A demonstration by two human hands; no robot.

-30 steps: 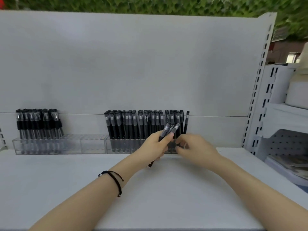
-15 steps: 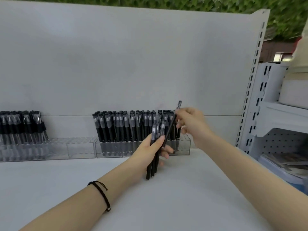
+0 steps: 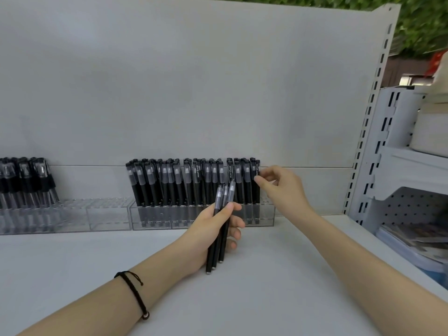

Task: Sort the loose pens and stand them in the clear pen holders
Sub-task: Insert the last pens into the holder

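Note:
My left hand point(image 3: 206, 229) grips a small bundle of black pens point(image 3: 225, 197) upright, their lower ends just above the white shelf. Behind it a clear pen holder point(image 3: 265, 214) carries a dense row of black pens point(image 3: 184, 183). My right hand point(image 3: 283, 190) is at the right end of that row, with thumb and forefinger pinching the last standing pen point(image 3: 254, 192) near its cap. A second clear holder point(image 3: 109, 214) stands to the left, with clear-barrelled pens point(image 3: 24, 180) at its far left and open slots on its right.
The holders stand against a white back panel point(image 3: 194, 81). A slotted upright point(image 3: 373, 112) closes the shelf on the right, and beyond it is another white rack point(image 3: 412, 166) with papers point(image 3: 412, 236) below. A black cord bracelet point(image 3: 135, 294) circles my left wrist.
My right hand, which held one pen tilted above the row, has lowered it into the holder's right end. The left hand kept its bundle and barely moved.

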